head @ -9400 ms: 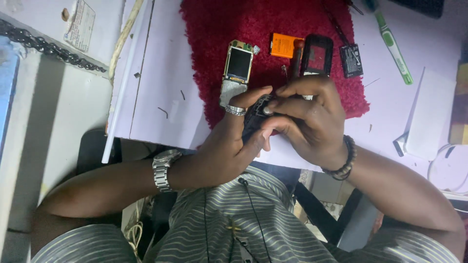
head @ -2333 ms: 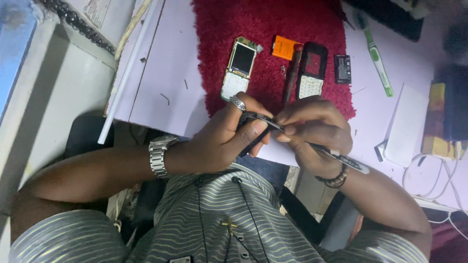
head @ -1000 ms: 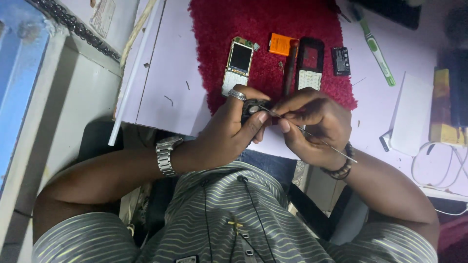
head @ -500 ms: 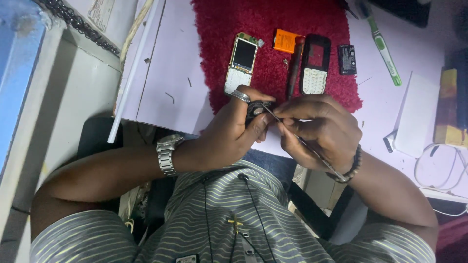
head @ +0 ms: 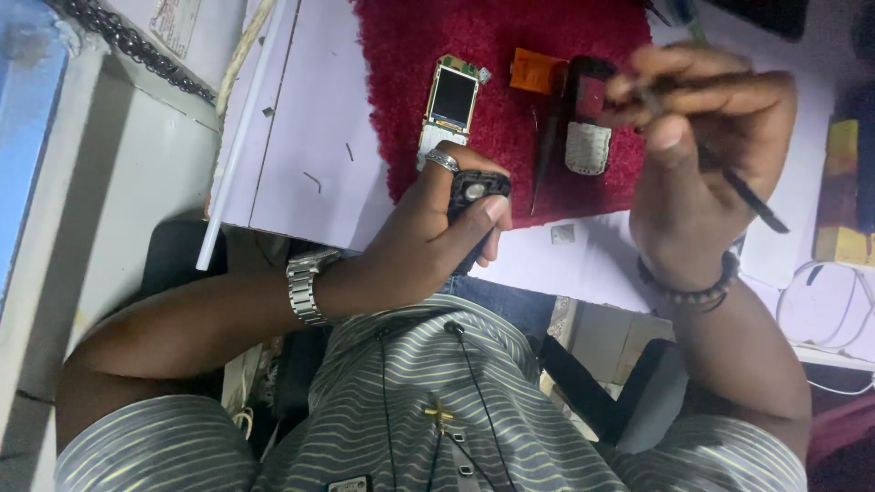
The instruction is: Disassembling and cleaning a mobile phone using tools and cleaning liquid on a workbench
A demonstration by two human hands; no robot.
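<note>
My left hand [head: 428,232] grips a small black phone housing [head: 474,196] at the near edge of the red mat [head: 510,55]. A ring sits on one finger and a metal watch [head: 305,287] on that wrist. My right hand [head: 702,146] is raised over the mat's right side, apart from the housing, and holds a thin dark tool [head: 747,191] that slants down to the right. On the mat lie a bare phone board with a screen [head: 451,100], an orange part [head: 536,71] and a black front cover with a keypad [head: 588,137].
The mat lies on a pale purple desk [head: 301,137]. A white rod [head: 241,146] leans along the desk's left edge. A yellow box [head: 843,196] and white cables [head: 834,301] are at the right. A small square chip [head: 562,233] lies near the front edge.
My right hand has lifted away from the housing, up and to the right, taking the thin tool with it. My left hand still holds the housing in the same place.
</note>
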